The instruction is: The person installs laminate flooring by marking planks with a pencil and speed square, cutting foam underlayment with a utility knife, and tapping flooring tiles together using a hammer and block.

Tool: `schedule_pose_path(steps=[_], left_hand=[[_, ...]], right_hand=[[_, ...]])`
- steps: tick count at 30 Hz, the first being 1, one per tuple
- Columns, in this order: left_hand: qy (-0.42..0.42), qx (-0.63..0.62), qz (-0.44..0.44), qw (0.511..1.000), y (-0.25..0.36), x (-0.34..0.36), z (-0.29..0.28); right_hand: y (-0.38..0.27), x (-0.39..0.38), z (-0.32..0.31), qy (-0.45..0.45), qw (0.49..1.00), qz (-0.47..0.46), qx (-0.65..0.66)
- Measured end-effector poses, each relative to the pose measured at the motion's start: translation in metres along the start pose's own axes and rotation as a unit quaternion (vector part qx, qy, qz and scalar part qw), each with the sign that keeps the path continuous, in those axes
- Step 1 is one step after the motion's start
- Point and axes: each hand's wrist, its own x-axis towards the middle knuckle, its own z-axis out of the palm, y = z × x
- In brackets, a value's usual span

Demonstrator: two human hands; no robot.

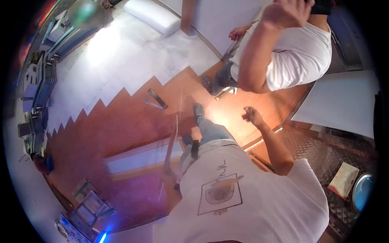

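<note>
My left hand [172, 178], partly blurred beside my shirt, grips a long reddish strip [172, 148] angled toward the floor ahead. My right hand [252, 116] is held out over the orange wood-look floor [81, 143], fingers curled; whether something small is in them is unclear. A dark metal bracket [157, 99] lies on the boards near my foot. Left of my legs is a long white panel [142, 158] with pale wooden edging. The boards end in a stepped edge against white underlay [85, 81].
A co-worker in a white shirt [296, 60] is close at front right, one arm raised. A white roll [150, 16] lies at the back. Tools and boxes [36, 81] line the left wall. A metal-tread platform [308, 150] holding a carton [342, 180] is at my right.
</note>
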Motion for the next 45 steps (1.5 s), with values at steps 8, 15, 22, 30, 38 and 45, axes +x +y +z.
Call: schedule_pose_path(steps=[8,15,22,30,38,45], left_hand=[[-0.112,0.278,-0.008,0.954,0.046,-0.015,0.022],[-0.120,0.131,-0.066,0.982,0.036,-0.016,0.037],[-0.151,0.062,-0.130,0.978,0.014,-0.020,0.024],[-0.161,-0.019,-0.212,0.964,0.025,-0.007,0.036],[-0.075,-0.227,-0.297,0.924,0.077,0.000,0.084],[-0.157,-0.440,-0.330,0.821,0.137,0.021,0.233]], right_hand=[[0.138,0.046,-0.032,-0.067,0.972,0.139,-0.178],[0.110,0.026,-0.002,0.047,0.985,-0.014,-0.163],[0.147,-0.086,-0.010,0.040,0.991,0.090,-0.094],[0.273,-0.218,-0.023,-0.030,0.979,0.168,-0.109],[0.101,-0.071,0.015,0.018,0.978,-0.110,-0.179],[0.006,-0.004,0.067,-0.217,0.939,-0.183,-0.196]])
